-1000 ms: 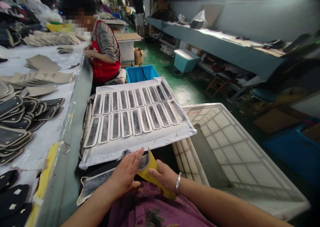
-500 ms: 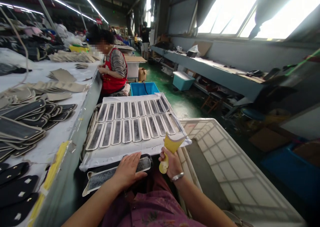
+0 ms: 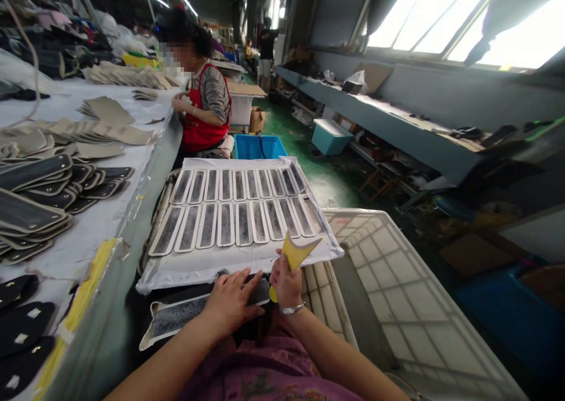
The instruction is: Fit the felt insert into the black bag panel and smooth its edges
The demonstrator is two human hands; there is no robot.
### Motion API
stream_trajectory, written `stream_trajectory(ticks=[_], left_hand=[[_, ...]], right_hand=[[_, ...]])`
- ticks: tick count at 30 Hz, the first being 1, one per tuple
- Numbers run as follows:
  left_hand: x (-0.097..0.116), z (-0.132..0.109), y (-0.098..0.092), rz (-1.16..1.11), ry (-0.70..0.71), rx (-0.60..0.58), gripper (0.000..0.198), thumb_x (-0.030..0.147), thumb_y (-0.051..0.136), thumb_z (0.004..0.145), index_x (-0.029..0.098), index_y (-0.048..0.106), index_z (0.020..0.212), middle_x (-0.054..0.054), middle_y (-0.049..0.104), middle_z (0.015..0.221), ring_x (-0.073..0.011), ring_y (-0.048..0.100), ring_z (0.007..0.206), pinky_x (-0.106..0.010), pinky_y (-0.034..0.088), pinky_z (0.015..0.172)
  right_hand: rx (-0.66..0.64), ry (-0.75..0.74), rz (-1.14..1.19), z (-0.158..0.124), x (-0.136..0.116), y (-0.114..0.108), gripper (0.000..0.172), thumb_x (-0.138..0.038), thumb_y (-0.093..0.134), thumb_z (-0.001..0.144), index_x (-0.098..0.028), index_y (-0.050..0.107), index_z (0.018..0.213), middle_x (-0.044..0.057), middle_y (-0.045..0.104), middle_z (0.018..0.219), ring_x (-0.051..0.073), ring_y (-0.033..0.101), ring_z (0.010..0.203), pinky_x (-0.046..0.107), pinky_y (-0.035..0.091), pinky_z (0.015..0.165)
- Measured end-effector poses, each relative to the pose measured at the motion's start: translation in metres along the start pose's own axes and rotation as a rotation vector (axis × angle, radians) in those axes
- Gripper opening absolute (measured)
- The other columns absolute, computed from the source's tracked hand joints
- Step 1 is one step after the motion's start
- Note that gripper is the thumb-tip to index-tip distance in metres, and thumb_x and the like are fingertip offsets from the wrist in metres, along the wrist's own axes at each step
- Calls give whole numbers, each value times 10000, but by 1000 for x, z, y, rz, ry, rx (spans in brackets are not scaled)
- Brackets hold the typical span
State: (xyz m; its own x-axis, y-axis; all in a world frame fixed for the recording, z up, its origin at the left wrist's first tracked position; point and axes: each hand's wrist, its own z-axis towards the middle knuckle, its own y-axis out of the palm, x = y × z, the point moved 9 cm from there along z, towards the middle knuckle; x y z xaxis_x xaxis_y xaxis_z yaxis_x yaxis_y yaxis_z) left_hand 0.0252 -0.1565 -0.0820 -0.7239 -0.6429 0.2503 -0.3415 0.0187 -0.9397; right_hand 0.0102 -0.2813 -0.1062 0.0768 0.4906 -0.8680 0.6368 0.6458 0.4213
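My left hand (image 3: 232, 304) lies flat on the fuzzy grey strip (image 3: 185, 314); at three o'clock, my right hand (image 3: 286, 283) grips a curled yellow sheet (image 3: 296, 251).

Left forearm enters from lower left, bare, angled up toward centre. Left hand (image 3: 232, 304) palm down, flat, fingers spread and extended forward. Right forearm enters from lower right, bare. Right hand (image 3: 286, 280) upright, fingers curled closed in a grip, just beside left fingertips.

- yellow strip (image 3: 296, 252), held in the right hand (image 3: 286, 283)
- speckled grey piece (image 3: 189, 312) with cream border
- white sheet (image 3: 207, 265) under grey, cream-edged pieces
- blue bin (image 3: 256, 146)
- red apron (image 3: 198, 131) over grey stripes
- green floor (image 3: 300, 136)
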Motion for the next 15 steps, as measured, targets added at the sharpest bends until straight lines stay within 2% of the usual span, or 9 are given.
stream_trajectory(ticks=[4,9,12,15], left_hand=[[3,1,-4,14,2,-15,694,537,531,789,293,290,1393,-113,337,1409,-301,350,1254,-489,257,1005],[6,-4,-2,17,-15,-64,699,526,535,790,310,263,1396,-102,307,1426,-291,330,1274,-500,234,1023],[6,-4,-3,21,-20,-57,694,528,526,795,321,249,1397,-96,302,1429,-285,324,1279,-502,224,1029],[6,-3,-3,13,-23,-57,707,538,534,785,323,251,1396,-97,299,1430,-291,323,1278,-507,222,1027]], right_hand=[[10,4,1,4,-2,5,470,-497,682,634,-186,481,922,-122,345,458,38,269,346,181,206,331],[-21,101,81,23,-3,-2,484,-514,688,543,-178,482,823,-133,303,453,24,203,342,164,165,315],[8,74,121,31,-5,-8,497,-539,673,545,-186,469,829,-138,288,462,21,189,349,155,158,325],[10,34,112,30,-4,-4,488,-541,670,583,-190,476,860,-135,302,463,27,198,341,162,155,319]])
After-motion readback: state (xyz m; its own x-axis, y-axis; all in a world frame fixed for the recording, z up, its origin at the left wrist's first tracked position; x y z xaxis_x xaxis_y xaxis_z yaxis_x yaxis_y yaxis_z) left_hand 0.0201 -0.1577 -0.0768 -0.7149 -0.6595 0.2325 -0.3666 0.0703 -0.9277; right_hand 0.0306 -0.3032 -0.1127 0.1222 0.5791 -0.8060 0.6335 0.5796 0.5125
